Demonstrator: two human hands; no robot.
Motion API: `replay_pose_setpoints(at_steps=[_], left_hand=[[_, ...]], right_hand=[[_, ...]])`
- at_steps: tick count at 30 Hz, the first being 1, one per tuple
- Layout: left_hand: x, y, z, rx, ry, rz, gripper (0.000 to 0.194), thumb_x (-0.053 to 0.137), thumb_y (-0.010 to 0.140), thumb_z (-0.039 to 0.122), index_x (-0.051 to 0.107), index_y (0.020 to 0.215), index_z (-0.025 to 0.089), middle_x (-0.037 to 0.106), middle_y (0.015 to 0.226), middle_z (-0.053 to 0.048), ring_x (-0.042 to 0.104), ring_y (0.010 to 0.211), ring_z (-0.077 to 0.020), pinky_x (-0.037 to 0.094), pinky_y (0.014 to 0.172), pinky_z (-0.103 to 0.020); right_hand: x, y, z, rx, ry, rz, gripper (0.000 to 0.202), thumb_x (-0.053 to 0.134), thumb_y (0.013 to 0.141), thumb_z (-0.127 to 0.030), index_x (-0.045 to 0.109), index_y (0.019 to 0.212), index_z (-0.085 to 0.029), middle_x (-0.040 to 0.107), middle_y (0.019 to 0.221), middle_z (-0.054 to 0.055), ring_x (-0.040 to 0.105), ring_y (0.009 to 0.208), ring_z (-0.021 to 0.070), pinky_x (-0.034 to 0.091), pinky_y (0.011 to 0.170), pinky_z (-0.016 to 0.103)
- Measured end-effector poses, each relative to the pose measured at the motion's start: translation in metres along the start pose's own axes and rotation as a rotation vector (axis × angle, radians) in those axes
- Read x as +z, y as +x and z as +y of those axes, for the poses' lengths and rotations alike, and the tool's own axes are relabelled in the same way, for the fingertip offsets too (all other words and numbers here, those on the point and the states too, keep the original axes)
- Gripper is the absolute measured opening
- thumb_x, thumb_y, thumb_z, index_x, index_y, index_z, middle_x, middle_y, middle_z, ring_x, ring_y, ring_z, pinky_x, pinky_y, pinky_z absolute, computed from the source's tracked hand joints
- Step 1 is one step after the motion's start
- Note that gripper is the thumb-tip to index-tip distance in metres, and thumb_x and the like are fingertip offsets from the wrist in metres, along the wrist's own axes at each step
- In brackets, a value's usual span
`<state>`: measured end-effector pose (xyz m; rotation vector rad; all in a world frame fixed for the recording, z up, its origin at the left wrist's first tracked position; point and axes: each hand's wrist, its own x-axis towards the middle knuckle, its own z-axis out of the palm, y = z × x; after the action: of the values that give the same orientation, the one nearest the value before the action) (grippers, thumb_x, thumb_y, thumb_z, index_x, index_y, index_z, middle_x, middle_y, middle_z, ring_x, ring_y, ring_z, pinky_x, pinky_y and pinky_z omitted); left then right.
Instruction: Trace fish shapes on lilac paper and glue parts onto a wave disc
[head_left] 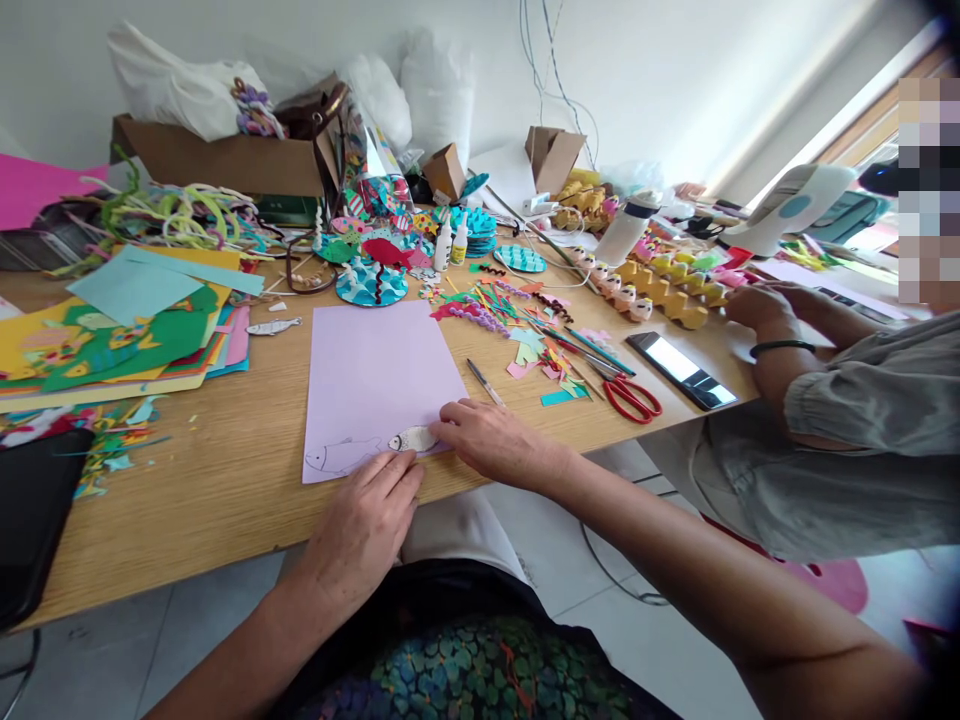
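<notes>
A lilac sheet of paper point(384, 360) lies at the table's front edge. Near its lower left corner is an outline drawing of a fish point(341, 456). Beside that drawing, a small white paper fish cutout point(412, 438) with drawn scales rests flat on the sheet. My left hand point(367, 520) lies on the sheet's lower edge, fingers stretched out, tips just below the cutout. At the cutout's tail end, the bent fingers of my right hand point(487, 440) press on it, covering the tail. A pen point(484, 382) lies right of the sheet.
Red-handled scissors point(632, 398) and a phone point(681, 370) lie to the right, near a co-worker's hands point(772, 310). Coloured paper point(150, 340) and another paper fish point(274, 326) are on the left. Glue bottles point(443, 243) stand behind the sheet, with paper scraps point(529, 345) nearby.
</notes>
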<state>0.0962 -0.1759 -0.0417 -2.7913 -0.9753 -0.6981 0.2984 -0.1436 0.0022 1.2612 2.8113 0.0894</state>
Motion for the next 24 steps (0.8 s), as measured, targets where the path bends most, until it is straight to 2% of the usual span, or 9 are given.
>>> replay_pose_setpoints(at_steps=[13, 24], left_hand=[[0.0017, -0.0024, 0.0012, -0.006, 0.015, -0.031, 0.030, 0.042, 0.086, 0.011, 0.059, 0.111, 0.007, 0.063, 0.116, -0.013, 0.057, 0.105, -0.0245, 0.048, 0.090, -0.042], [0.0016, -0.0011, 0.0007, -0.020, 0.017, -0.035, 0.029, 0.043, 0.086, 0.013, 0.058, 0.111, 0.011, 0.063, 0.115, -0.012, 0.058, 0.102, -0.0245, 0.050, 0.088, -0.042]], right_hand=[[-0.0011, -0.0004, -0.0021, 0.013, -0.002, -0.015, 0.018, 0.040, 0.088, -0.013, 0.056, 0.098, -0.016, 0.054, 0.094, 0.009, 0.051, 0.081, 0.0165, 0.035, 0.062, 0.026], [-0.0007, 0.0002, -0.0027, 0.022, 0.010, -0.004, 0.018, 0.041, 0.088, -0.014, 0.057, 0.098, -0.015, 0.055, 0.095, 0.009, 0.053, 0.082, 0.0171, 0.038, 0.064, 0.028]])
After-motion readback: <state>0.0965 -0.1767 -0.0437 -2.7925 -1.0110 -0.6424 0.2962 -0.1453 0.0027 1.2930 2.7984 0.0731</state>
